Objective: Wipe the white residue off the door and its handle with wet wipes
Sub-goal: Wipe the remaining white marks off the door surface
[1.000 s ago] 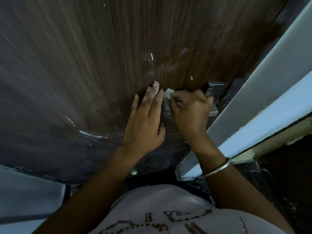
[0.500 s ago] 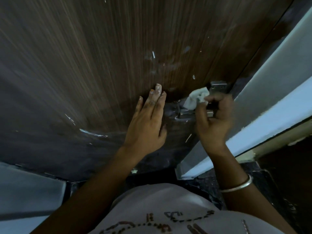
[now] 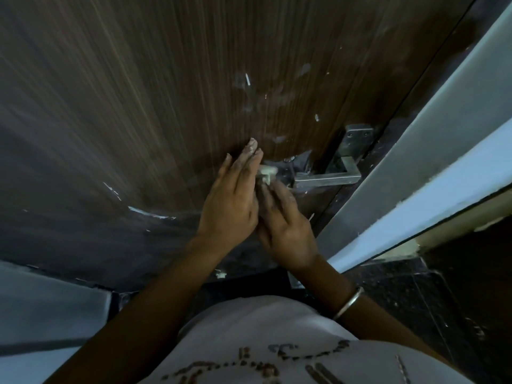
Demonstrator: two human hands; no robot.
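right hand (image 3: pixel 285 225) now beside left hand (image 3: pixel 235 195)

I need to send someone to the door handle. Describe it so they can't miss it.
Start at the dark wood-grain door and go to its right edge. The handle is the square-edged silver lever below a screwed metal plate, the only bare metal there.

Bare door (image 3: pixel 155 101) left of and above the handle (image 3: pixel 327 177), both hands (image 3: pixel 232 200) crowding its left end, door frame (image 3: pixel 415 162) close on its right

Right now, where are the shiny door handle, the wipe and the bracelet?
Silver metal door handle (image 3: pixel 327 179): head view, on its lever bar.
Crumpled white wet wipe (image 3: pixel 266 173): head view, middle.
Thin silver bangle (image 3: pixel 348 303): head view, on the band.
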